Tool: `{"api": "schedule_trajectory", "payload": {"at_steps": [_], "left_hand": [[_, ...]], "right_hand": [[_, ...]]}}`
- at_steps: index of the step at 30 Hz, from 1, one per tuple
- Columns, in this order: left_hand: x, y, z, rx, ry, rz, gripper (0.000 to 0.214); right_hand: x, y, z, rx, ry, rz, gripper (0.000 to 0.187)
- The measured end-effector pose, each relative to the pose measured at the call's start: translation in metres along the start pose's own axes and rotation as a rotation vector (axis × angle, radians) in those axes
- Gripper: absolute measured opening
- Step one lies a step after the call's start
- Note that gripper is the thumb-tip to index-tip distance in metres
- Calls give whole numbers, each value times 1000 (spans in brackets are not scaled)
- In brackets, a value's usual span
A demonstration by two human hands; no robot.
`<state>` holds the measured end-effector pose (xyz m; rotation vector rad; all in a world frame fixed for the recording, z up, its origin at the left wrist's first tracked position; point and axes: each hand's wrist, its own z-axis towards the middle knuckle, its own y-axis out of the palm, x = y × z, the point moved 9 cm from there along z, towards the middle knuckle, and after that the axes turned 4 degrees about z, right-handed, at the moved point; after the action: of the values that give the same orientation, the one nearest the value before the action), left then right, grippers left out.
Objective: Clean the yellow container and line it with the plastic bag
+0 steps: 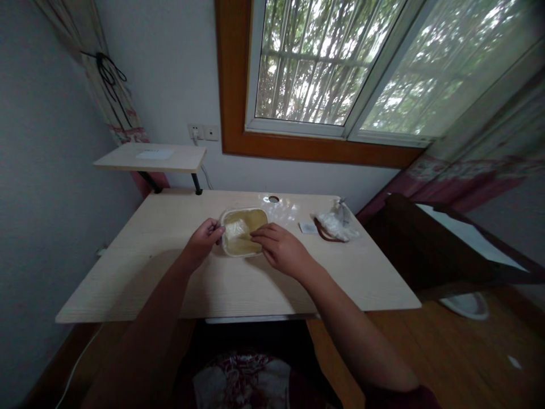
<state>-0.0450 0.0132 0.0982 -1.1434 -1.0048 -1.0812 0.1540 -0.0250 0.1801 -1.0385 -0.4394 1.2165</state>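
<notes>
A small rounded-rectangular basket with a pale rim and yellowish inside is at the middle of the desk, its opening facing me. My left hand is closed on its left rim, thumb at the edge. Inside, toward the left, lies a crumpled clear plastic bag. Over the right side reaches my right hand, its fingers pressed together and their tips inside the basket. What those fingertips hold, if anything, is too small to make out.
On the light wooden desk, a clear plastic sheet lies behind the basket near a cable hole. To the right sit a bunched plastic bag, a brown strap and a small white card. A raised shelf stands back left.
</notes>
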Motion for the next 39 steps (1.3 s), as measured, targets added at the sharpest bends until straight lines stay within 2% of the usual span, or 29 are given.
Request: {"api": "schedule_trajectory", "payload": {"at_steps": [3, 7, 11, 13, 16, 21, 24, 27, 31, 34, 39], "left_hand": [[5, 6, -2, -20, 5, 6, 25], [12, 12, -2, -43, 8, 13, 25], [15, 12, -2, -32, 10, 21, 26], [14, 11, -1, -32, 2, 23, 27], [11, 9, -1, -16, -4, 18, 27], [5, 3, 0, 31, -45, -72, 29], [3, 0, -2, 46, -75, -116, 30], [2, -2, -2, 52, -97, -143, 31], [1, -5, 0, 31, -106, -146, 29], [3, -8, 0, 27, -112, -142, 28], [7, -15, 0, 5, -99, -132, 27]], "right_hand": [[-2, 20, 11, -85, 85, -61, 35], [1, 46, 20, -220, 269, -103, 52], [0, 67, 19, -415, 357, -65, 62], [0, 71, 17, -469, 380, -48, 65], [-5, 62, 18, -407, 305, -13, 60], [-14, 24, 19, -175, 57, 6, 40], [1, -3, 13, -41, 50, -66, 28], [18, -19, 6, 2, 81, -143, 36], [28, -16, -1, -70, 59, -217, 41], [26, -7, -2, -110, 21, -240, 32], [21, 1, 0, -100, -14, -214, 20]]}}
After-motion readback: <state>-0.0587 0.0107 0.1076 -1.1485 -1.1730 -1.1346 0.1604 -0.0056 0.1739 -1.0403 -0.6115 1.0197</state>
